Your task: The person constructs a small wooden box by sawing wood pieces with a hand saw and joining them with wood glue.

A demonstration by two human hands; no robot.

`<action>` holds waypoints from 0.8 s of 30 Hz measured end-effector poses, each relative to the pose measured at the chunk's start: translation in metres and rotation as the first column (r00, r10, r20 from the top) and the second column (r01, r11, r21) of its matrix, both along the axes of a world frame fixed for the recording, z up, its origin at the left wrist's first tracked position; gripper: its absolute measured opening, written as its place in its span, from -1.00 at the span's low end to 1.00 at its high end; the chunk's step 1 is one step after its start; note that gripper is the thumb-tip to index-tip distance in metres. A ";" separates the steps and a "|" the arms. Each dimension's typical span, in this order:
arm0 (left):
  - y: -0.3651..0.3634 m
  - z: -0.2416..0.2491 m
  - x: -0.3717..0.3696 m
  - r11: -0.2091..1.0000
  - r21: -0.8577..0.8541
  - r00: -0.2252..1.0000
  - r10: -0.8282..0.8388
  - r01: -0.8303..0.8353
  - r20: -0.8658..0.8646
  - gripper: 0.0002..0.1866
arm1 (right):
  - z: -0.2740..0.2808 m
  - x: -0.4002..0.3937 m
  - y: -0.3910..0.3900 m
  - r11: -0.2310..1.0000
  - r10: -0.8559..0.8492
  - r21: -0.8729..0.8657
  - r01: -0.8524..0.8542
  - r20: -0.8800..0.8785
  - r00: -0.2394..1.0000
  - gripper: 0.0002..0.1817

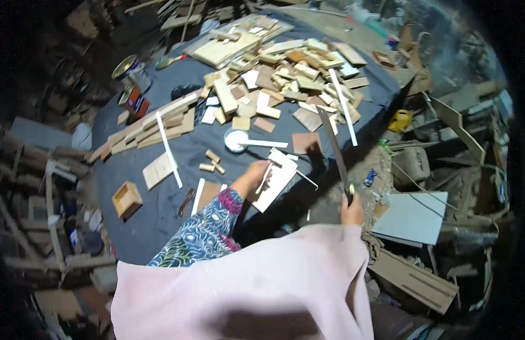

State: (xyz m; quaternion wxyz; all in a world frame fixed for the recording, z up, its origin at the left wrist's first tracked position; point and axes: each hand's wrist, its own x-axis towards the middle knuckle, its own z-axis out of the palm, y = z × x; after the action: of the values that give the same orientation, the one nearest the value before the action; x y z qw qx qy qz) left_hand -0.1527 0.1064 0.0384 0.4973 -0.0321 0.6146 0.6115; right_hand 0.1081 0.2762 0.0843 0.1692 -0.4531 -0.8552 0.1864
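My right hand [352, 211] grips a hand saw [337, 150] by its handle, the long dark blade pointing up and away past the table's edge. Closed fingers of my left hand [257, 173] hold a thin pale strip [265, 178] over a flat light board [275, 190] at the table's near edge. Just beyond that board are a small round container of white stuff [236, 140] with a white strip [268, 144] beside it, and a square brown wood piece [306, 143]. The saw blade is apart from the board.
A large heap of wood offcuts [296, 73] covers the far part of the dark-covered table [206, 153]. Cans [133, 102], long slats [155, 124] and a small wooden box [126, 199] lie leftward. Scrap boards [412, 215] clutter the floor at right.
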 end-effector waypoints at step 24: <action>-0.090 0.009 0.106 0.632 -0.366 0.618 0.232 -0.683 -0.752 -0.81 | -0.109 -0.289 0.109 0.795 0.597 0.108 -0.596 0.025 0.802 -0.60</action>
State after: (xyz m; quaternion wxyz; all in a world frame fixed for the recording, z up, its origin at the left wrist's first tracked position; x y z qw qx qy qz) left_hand -0.0471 0.0163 0.0470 0.0283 -0.1507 0.8771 0.4551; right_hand -0.1810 0.3857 -0.0250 0.1311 -0.1496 -0.9624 0.1848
